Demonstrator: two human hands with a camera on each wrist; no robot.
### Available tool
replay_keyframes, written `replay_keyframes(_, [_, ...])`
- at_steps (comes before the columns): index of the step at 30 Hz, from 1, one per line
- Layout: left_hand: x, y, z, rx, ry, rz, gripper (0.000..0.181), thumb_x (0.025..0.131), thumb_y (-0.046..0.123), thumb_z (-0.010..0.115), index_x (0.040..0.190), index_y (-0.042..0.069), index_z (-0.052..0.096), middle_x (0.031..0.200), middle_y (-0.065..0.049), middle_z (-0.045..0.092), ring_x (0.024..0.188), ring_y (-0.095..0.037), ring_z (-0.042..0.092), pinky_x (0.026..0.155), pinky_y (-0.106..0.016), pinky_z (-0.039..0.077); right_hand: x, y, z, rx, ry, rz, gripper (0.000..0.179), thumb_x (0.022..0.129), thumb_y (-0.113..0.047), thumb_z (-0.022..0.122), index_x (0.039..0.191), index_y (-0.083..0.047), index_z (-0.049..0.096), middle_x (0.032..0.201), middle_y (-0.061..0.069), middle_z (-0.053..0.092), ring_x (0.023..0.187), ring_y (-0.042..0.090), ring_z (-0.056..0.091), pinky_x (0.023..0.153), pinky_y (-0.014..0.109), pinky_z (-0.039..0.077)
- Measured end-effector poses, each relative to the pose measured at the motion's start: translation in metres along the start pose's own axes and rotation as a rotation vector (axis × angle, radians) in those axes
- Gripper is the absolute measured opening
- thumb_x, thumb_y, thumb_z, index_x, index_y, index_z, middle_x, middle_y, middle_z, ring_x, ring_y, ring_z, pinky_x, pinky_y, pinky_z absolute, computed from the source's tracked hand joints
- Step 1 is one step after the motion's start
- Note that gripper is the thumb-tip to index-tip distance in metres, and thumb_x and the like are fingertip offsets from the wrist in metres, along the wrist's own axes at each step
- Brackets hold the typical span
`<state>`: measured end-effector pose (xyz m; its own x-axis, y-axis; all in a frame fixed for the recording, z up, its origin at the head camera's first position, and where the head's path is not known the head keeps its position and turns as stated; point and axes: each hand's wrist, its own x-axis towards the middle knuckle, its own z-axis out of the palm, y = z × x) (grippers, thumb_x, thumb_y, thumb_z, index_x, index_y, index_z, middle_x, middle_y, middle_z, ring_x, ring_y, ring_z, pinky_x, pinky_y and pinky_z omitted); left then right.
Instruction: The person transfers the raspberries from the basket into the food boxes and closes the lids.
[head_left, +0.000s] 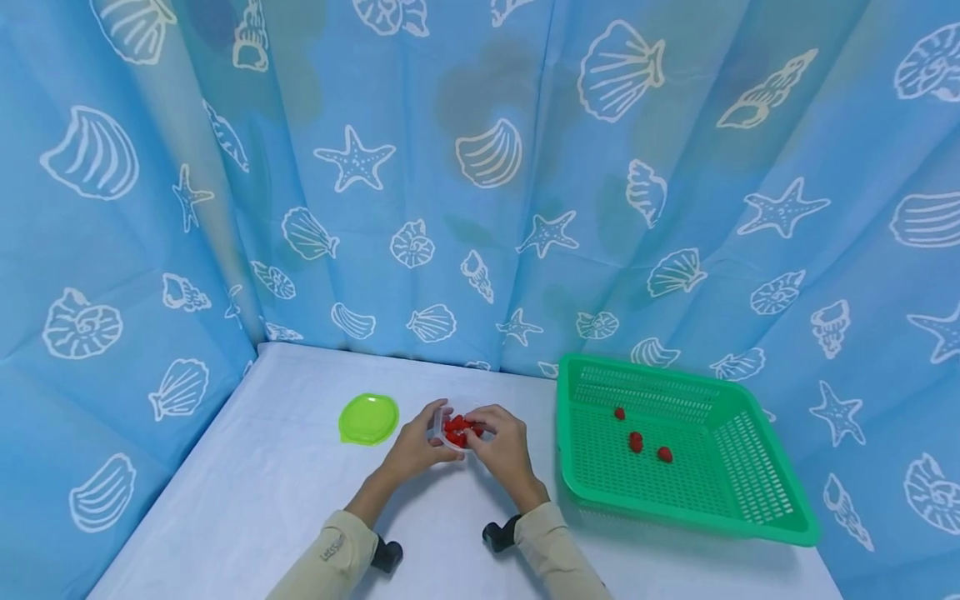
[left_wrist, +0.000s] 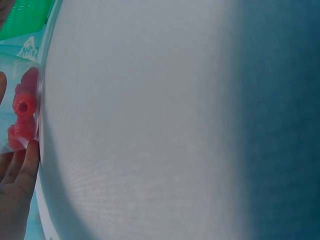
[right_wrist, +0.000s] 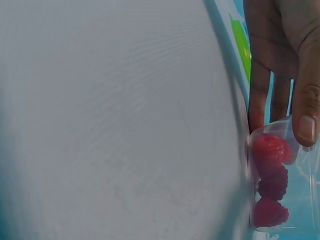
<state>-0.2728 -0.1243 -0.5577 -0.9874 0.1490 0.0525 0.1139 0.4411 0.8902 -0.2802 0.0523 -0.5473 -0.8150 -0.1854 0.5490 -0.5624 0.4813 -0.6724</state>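
Tub: your clear tub point(head_left: 453, 433) sits mid-counter between both hands, packed with raspberries point(head_left: 457, 430); the right wrist view shows the berries point(right_wrist: 270, 177) pressed against its thin see-through wall.
Left hand: your left hand point(head_left: 415, 447) curls round the tub's left side, fingers on the wall.
Right hand: your right hand point(head_left: 501, 443) grips the right side, thumb point(right_wrist: 305, 115) hooked over the rim.
Handling: judge the tub light, thin and easily squashed, and the berries soft and quick to bruise; hold it low on both side walls with gentle pressure, not by the flexing rim.
Basket: green basket point(head_left: 757, 500) sits right of your hands, three loose berries point(head_left: 636, 441) lying in it.
Lid: green lid point(head_left: 367, 418) lies flat to the left, just beside your left hand.
Counter: white counter point(head_left: 262, 475) carries everything.
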Motion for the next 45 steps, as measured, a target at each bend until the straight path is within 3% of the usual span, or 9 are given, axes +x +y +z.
replay_keyframes(8, [0.002, 0.004, -0.001, -0.010, -0.015, 0.022, 0.093, 0.074, 0.021, 0.087, 0.150, 0.013, 0.035, 0.146, -0.008, 0.047, 0.132, -0.032, 0.044, 0.092, -0.039, 0.052, 0.004, -0.003, -0.003, -0.042, -0.059, -0.046, 0.022, 0.077, -0.004, 0.082, 0.099, -0.006, 0.076, 0.096, 0.000, 0.068, 0.091, 0.015, 0.067, 0.080, 0.026, 0.056])
replay_keyframes(21, [0.002, 0.005, 0.003, -0.020, -0.029, 0.035, 0.091, 0.075, 0.019, 0.086, 0.150, 0.013, 0.035, 0.145, -0.008, 0.048, 0.132, -0.033, 0.045, 0.093, -0.040, 0.052, 0.005, -0.004, -0.008, -0.041, -0.120, 0.027, 0.022, 0.077, -0.001, 0.081, 0.097, -0.004, 0.076, 0.096, 0.004, 0.069, 0.086, 0.015, 0.068, 0.077, 0.027, 0.057])
replay_keyframes(28, [0.003, 0.008, 0.002, 0.004, -0.017, 0.028, 0.092, 0.073, 0.021, 0.087, 0.150, 0.013, 0.035, 0.145, -0.009, 0.048, 0.131, -0.033, 0.046, 0.091, -0.039, 0.053, 0.012, -0.016, -0.022, -0.019, -0.074, 0.028, 0.021, 0.079, -0.006, 0.081, 0.099, -0.009, 0.076, 0.098, -0.002, 0.069, 0.087, 0.012, 0.068, 0.079, 0.029, 0.057])
replay_keyframes(35, [0.001, 0.010, -0.001, 0.001, 0.000, -0.028, 0.093, 0.072, 0.017, 0.088, 0.149, 0.013, 0.036, 0.145, -0.010, 0.048, 0.130, -0.035, 0.046, 0.089, -0.041, 0.054, 0.040, -0.041, -0.069, 0.029, 0.016, -0.073, 0.019, 0.083, -0.010, 0.078, 0.102, -0.014, 0.076, 0.101, -0.005, 0.070, 0.091, 0.008, 0.067, 0.083, 0.030, 0.056])
replay_keyframes(40, [-0.002, 0.009, -0.004, -0.023, -0.012, -0.035, 0.093, 0.072, 0.016, 0.088, 0.149, 0.014, 0.037, 0.144, -0.009, 0.048, 0.129, -0.034, 0.047, 0.088, -0.041, 0.055, 0.065, -0.039, -0.121, 0.149, 0.051, -0.203, 0.020, 0.079, 0.005, 0.077, 0.098, 0.000, 0.074, 0.097, 0.011, 0.071, 0.085, 0.026, 0.069, 0.080, 0.032, 0.057])
replay_keyframes(43, [-0.002, 0.008, -0.003, -0.015, -0.013, -0.036, 0.094, 0.071, 0.018, 0.088, 0.149, 0.014, 0.036, 0.144, -0.008, 0.048, 0.129, -0.034, 0.046, 0.088, -0.041, 0.055, 0.076, -0.040, -0.159, 0.184, 0.055, -0.238, 0.020, 0.077, 0.016, 0.072, 0.096, 0.009, 0.071, 0.096, 0.023, 0.068, 0.082, 0.039, 0.067, 0.077, 0.039, 0.058])
replay_keyframes(45, [-0.002, 0.008, -0.003, -0.009, -0.011, -0.040, 0.095, 0.071, 0.019, 0.089, 0.149, 0.014, 0.036, 0.144, -0.008, 0.048, 0.130, -0.034, 0.046, 0.088, -0.041, 0.055, 0.080, -0.036, -0.182, 0.151, 0.047, -0.224, 0.019, 0.078, 0.018, 0.069, 0.096, 0.011, 0.070, 0.096, 0.026, 0.067, 0.083, 0.042, 0.066, 0.077, 0.044, 0.057])
